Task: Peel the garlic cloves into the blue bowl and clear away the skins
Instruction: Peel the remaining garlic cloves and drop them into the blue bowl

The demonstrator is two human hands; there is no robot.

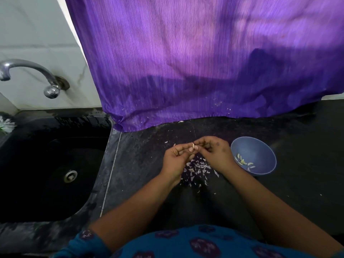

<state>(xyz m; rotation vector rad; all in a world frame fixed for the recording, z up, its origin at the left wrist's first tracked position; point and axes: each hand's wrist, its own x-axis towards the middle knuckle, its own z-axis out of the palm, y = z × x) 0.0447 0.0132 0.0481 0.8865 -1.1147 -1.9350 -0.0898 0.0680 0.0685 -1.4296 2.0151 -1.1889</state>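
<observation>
Both hands pinch one garlic clove, left hand and right hand above the skins; advise stripping over that pile, then dropping right into the blue bowl.

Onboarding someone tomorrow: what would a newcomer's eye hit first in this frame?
The big purple curtain fills the upper frame, hanging onto the dark counter. Below it, centre, the left hand and right hand pinch a garlic clove over scattered skins, the blue bowl to their right.
</observation>
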